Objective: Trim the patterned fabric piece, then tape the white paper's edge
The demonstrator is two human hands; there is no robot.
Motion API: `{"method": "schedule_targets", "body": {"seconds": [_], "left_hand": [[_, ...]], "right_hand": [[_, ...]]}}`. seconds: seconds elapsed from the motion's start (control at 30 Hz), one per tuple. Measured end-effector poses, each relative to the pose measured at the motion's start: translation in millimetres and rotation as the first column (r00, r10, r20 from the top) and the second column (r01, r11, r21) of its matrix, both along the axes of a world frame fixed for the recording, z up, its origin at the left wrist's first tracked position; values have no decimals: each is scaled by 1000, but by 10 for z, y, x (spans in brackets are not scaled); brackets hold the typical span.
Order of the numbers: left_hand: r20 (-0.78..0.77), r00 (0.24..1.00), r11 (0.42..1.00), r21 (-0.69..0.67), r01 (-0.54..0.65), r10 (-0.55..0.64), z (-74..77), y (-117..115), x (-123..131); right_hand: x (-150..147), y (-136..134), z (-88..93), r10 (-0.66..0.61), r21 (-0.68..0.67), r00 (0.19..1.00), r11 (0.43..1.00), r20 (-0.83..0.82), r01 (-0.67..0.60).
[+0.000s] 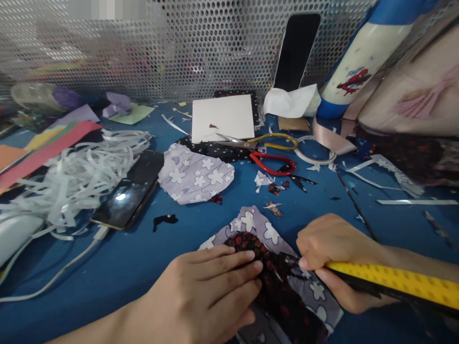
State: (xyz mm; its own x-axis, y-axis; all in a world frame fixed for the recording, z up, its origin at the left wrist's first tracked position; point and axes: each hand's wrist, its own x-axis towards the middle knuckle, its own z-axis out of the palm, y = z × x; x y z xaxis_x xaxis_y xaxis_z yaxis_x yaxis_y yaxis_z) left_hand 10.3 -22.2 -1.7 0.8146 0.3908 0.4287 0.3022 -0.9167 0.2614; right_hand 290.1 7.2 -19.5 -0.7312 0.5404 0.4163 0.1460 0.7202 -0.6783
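Observation:
My left hand [211, 291] lies flat with its fingers stretched across a dark red-and-black floral fabric strip [290, 306], pressing it down. Beneath that strip is a lilac fabric piece with white flowers [272, 231]. My right hand [333, 258] is closed round a long yellow-and-black tool [398, 279], its handle running off to the right. Its front end meets the right side of the fabric, and the tip is hard to make out. Farther off lies another lilac flowered piece [197, 174].
Yellow-handled scissors [276, 142], red-handled scissors [274, 165] and a white card [222, 117] lie beyond the fabric. At left are a phone on a cable [125, 196] and tangled white strips [79, 177]. A bottle [366, 57] and standing phone [297, 52] are behind.

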Motion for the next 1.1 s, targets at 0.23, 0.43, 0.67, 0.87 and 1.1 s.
{"method": "schedule_targets", "body": {"seconds": [0.23,0.43,0.67,0.87,1.1], "left_hand": [[6,1000,1000,8,-4,4,-14,-11,7],[17,1000,1000,3,-14,14,-30,-16,1],[-2,1000,1000,0,-4,4,-20,-11,-10],[35,999,1000,-5,-22,22,-42,-15,0],[-7,1000,999,32,-15,15,-96,-45,-14]], "right_hand": [[-3,-28,77,-156,-96,987,984,-42,151],[5,-14,74,-93,-46,993,994,75,97],[-3,-34,-26,-120,23,991,993,61,119],[-129,-112,55,-145,137,964,984,222,117],[-134,-58,59,-117,7,990,993,80,117]]}}
